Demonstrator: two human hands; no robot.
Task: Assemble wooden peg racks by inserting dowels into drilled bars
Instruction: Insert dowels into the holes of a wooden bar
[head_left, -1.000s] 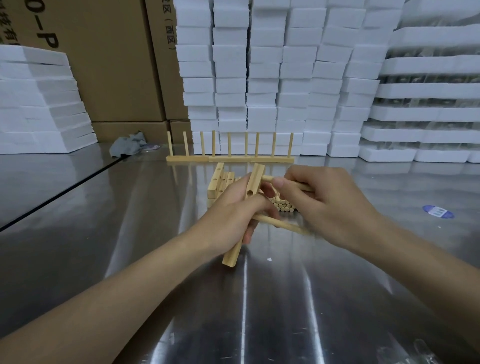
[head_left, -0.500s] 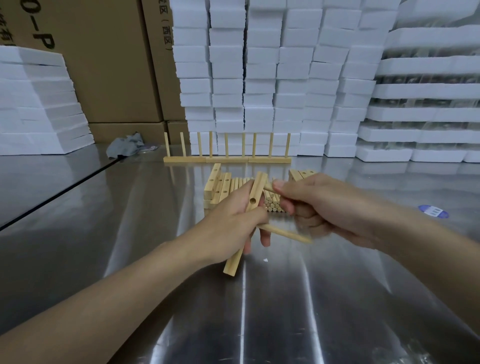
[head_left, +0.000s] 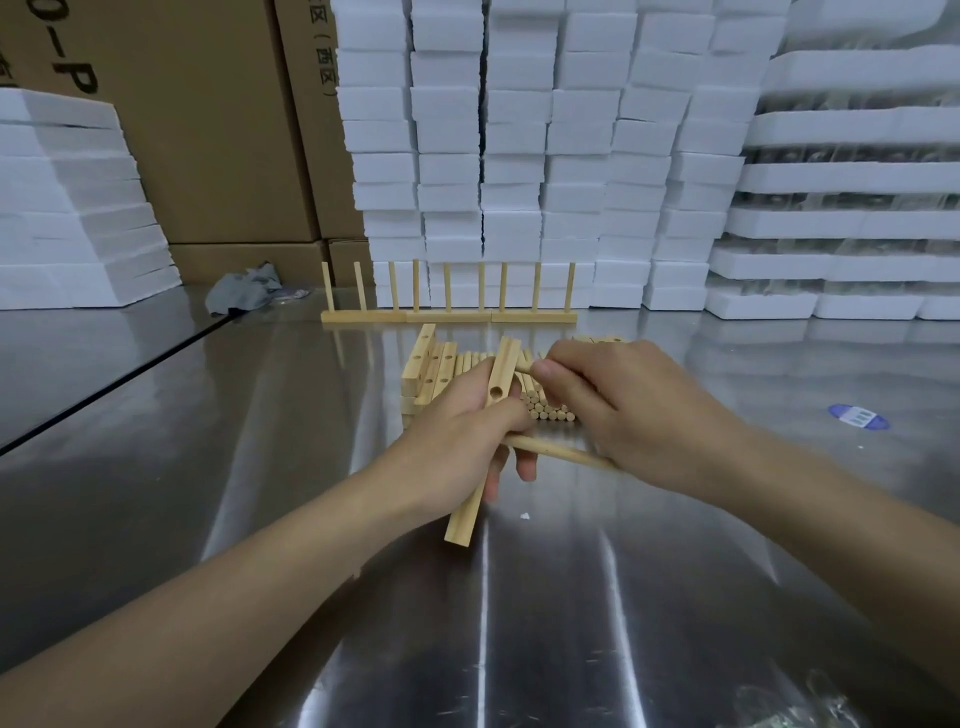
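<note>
I see left grip (head_left: 457, 436) curled round pale drilled wooden bar (head_left: 500, 374), tilted above shiny steel counter (head_left: 260, 467); right grip (head_left: 623, 410) pinches round wooden dowel (head_left: 523, 368) at bar's upper end, second dowel (head_left: 561, 453) juts out lower.

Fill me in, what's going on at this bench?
A person is building peg racks. The left-hand grip holds a drilled bar with one dowel sticking out low down. The right-hand grip pinches a second dowel at the bar's upper end; the hole between is empty. Behind lie spare bars and loose dowels; finished racks stand at the table's back.
</note>
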